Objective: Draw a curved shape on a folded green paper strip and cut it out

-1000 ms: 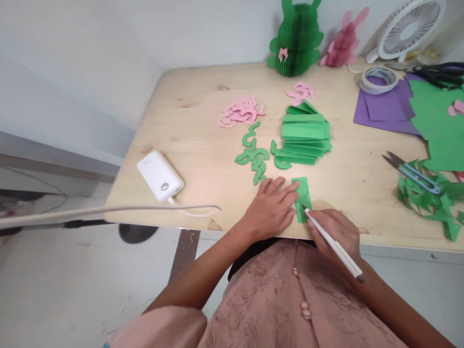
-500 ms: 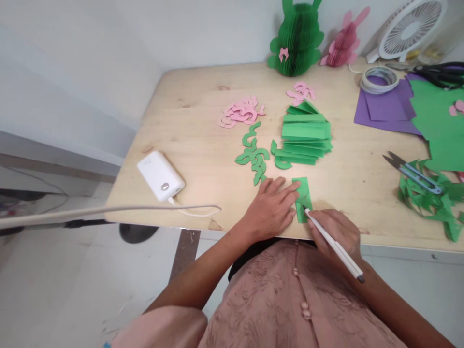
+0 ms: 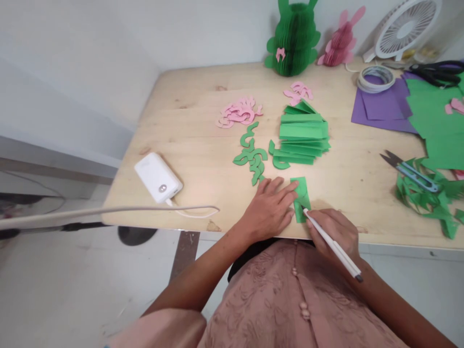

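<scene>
A small green paper strip (image 3: 300, 216) lies near the table's front edge with a faint curved line drawn on it. My left hand (image 3: 270, 205) rests flat beside it, fingers spread, fingertips touching its left edge. Closed around a white pen (image 3: 335, 249), my right hand (image 3: 335, 229) holds the dark tip against the strip. Just beyond are curved green paper cutouts (image 3: 253, 157) and a stack of folded green paper strips (image 3: 303, 133).
Pink cutouts (image 3: 239, 112) lie farther back. At left is a white power bank (image 3: 158, 177) with a cable. Blue-handled thread snips (image 3: 416, 176) rest on green scraps (image 3: 444, 212) at right. Tape rolls (image 3: 376, 79), black scissors (image 3: 437, 72), a fan (image 3: 406, 31) and honeycomb paper figures (image 3: 295, 41) stand behind.
The whole view has shifted slightly. My right hand keeps the pen on the green strip with hardly any visible movement, and my left hand stays in place.
</scene>
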Demonstrator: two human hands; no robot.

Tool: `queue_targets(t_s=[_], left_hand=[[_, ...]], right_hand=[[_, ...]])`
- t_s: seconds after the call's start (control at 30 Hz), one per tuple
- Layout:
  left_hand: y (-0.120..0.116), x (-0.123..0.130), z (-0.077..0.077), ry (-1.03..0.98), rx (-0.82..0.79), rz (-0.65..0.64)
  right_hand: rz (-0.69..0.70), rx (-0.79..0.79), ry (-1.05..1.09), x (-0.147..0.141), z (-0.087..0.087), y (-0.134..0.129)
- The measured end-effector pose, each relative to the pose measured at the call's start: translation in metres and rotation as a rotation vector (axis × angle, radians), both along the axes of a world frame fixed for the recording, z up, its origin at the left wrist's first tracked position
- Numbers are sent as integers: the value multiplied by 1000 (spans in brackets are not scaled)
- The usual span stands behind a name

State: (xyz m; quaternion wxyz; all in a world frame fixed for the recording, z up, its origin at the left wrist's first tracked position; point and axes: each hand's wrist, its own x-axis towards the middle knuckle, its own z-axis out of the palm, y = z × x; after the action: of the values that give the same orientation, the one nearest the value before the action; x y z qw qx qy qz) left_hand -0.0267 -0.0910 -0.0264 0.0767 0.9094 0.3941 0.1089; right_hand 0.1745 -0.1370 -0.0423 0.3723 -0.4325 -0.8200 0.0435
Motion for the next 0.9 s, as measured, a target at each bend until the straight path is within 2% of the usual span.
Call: queue_targets(t_s=[0.9], left_hand=[[0, 0, -1, 0, -6, -3]], right_hand=[[18, 5, 2, -2, 3, 0]])
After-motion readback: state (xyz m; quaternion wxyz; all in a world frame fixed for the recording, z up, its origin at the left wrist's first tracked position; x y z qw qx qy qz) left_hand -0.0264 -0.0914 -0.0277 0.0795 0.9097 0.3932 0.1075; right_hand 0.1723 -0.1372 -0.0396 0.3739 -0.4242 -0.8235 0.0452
